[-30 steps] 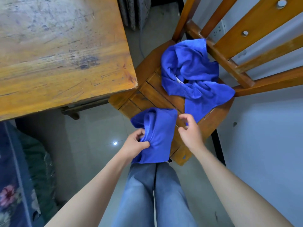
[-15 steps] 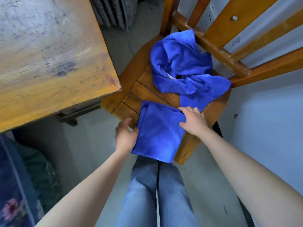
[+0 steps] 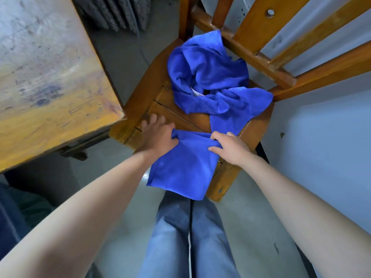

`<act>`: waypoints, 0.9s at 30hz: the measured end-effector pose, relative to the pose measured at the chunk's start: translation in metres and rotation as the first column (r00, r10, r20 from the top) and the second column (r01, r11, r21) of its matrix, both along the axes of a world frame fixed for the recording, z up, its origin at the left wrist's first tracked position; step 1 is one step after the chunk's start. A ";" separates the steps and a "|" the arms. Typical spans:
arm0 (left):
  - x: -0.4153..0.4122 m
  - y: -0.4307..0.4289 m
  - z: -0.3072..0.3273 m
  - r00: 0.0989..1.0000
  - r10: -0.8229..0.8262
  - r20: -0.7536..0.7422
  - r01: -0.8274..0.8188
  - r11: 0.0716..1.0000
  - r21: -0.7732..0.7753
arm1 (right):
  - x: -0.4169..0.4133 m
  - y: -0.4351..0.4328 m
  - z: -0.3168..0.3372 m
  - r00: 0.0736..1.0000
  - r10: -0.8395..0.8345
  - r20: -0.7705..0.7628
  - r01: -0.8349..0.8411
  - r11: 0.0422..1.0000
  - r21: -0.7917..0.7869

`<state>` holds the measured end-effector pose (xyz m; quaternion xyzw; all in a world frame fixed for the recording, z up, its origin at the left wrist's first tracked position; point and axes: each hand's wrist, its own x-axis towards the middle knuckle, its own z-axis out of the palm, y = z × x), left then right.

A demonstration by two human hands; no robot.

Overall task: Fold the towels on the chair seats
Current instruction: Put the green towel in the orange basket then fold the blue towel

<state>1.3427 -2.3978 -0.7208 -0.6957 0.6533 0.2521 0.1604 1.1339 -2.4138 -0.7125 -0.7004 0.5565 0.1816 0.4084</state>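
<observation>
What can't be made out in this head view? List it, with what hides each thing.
- Crumpled towel: whether it is one towel or more; its own folds hide this.
- White tag in that pile: print too small to read.
- Folded towel: number of layers, hidden under the top layer.
- Left hand and right hand: fingertips tucked in cloth, so the grip is unclear.
- Chair: its back is cut off by the top edge.

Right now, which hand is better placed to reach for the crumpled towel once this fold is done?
Probably the right hand. It sits at the folded towel's far edge directly below the crumpled towel's hanging corner, while the left hand is off to the side toward the table.
</observation>
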 end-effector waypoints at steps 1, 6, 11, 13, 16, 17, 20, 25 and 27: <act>-0.002 -0.002 0.001 0.999 0.019 0.026 -0.018 1.000 -0.026 | 0.001 0.000 -0.003 1.000 0.003 0.004 -0.003 1.000 -0.028; -0.011 0.006 -0.006 0.975 0.168 0.143 -0.158 0.984 -0.082 | 0.006 0.008 -0.017 0.969 -0.246 0.017 0.246 0.963 -0.113; -0.018 0.044 -0.012 0.985 -0.099 0.144 0.147 0.914 -0.378 | 0.017 0.055 -0.019 0.981 -0.184 -0.056 0.105 0.755 -0.648; -0.021 0.065 -0.020 0.935 -0.344 0.086 0.350 0.854 -0.385 | 0.020 0.083 -0.027 0.995 0.060 -0.081 -0.099 0.720 -0.686; -0.005 0.078 -0.038 0.942 -0.321 0.102 0.333 0.933 -0.139 | 0.013 0.108 -0.037 0.947 0.275 -0.167 -0.322 0.798 -0.509; 0.000 0.076 -0.041 0.957 -0.272 0.103 0.281 0.956 -0.085 | 0.010 0.109 -0.040 0.942 0.276 -0.191 -0.335 0.824 -0.458; 0.004 0.066 -0.039 0.974 -0.207 0.090 0.207 0.978 0.011 | 0.014 0.103 -0.042 0.956 0.184 -0.231 -0.269 0.865 -0.424; 0.004 0.100 -0.033 0.975 -0.221 0.011 0.215 0.937 -0.273 | 0.020 0.125 -0.034 0.967 0.148 -0.209 -0.237 0.825 -0.513; 0.009 0.125 -0.038 0.915 -0.402 0.011 0.381 0.857 -0.346 | 0.019 0.134 -0.033 0.940 0.263 -0.216 -0.337 0.811 -0.479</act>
